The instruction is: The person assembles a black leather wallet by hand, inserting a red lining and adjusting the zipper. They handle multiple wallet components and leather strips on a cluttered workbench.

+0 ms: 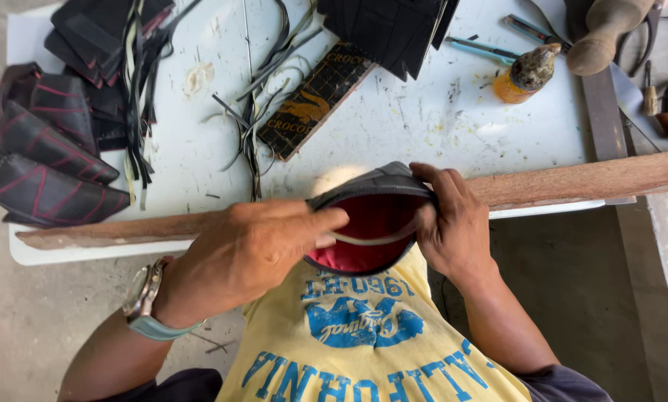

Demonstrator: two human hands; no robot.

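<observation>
A black pouch with a zipped rim and red lining is held open in front of my chest, just below the wooden bar. My left hand grips its left rim, fingers reaching across the opening. Gripping the right rim is my right hand, with the thumb over the top edge. A pale strip curves across the red inside between the two hands. A watch sits on my left wrist.
A white table carries black strips, a dark rectangular piece, stacked black pieces, finished red-stitched pouches at left, a glue bottle and hand tools at right. A wooden bar runs along its near edge.
</observation>
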